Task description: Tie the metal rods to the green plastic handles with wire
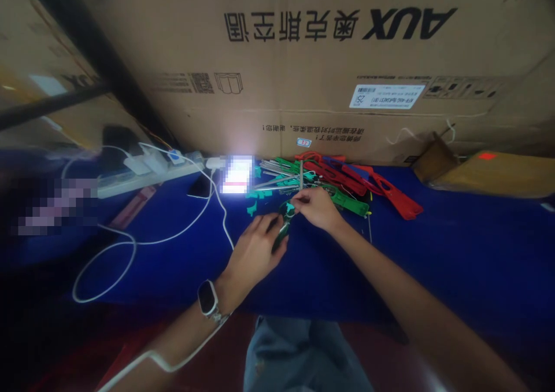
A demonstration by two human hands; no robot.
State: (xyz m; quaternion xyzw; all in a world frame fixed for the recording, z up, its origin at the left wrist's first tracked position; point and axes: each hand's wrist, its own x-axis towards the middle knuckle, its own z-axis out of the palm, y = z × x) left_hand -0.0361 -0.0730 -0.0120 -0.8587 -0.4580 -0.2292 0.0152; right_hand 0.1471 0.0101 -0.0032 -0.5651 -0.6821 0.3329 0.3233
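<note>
My left hand [255, 248], with a watch on its wrist, is closed round a green-handled tool [282, 227] on the blue table top [455, 253]. My right hand [315, 206] pinches the top end of that same green tool, fingers pressed together. Just beyond my hands lies a pile of red and green plastic-handled tools with metal rods [333, 178]. A few small teal plastic pieces [252, 202] lie to the left of the pile.
A large cardboard box [303, 62] stands along the table's back edge. At the left a white power strip [143, 175] with chargers and a white cable [130, 247] loops over the cloth. A lit screen [237, 174] glows. A small cardboard piece [472, 172] is at right.
</note>
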